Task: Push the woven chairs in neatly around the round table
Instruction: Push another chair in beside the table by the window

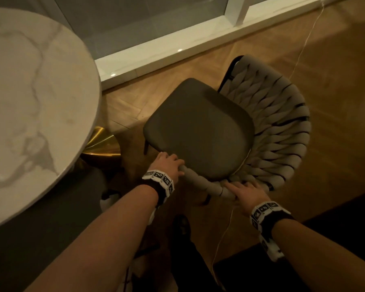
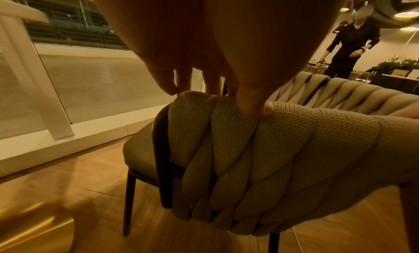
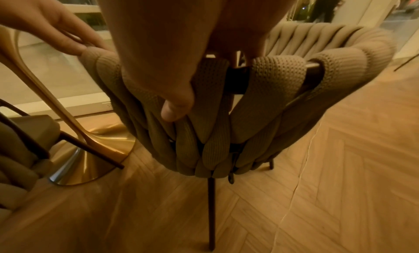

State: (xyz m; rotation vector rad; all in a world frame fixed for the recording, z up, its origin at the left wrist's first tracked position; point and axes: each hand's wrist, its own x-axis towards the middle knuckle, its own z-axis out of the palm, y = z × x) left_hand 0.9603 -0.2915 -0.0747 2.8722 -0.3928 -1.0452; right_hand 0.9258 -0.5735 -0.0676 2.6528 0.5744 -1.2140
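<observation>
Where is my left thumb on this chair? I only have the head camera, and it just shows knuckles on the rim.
Observer: In the left wrist view, the left hand presses its thumb on the outer face of the woven chair, with the fingers hooked over the top.
Operator: And the right thumb?
Observer: The right hand has its thumb on the outer weave too, beside a bare patch of dark frame.
Operator: Anything near the table base?
Observer: A second chair stands there, one dark leg crossing in front of the gold base.
</observation>
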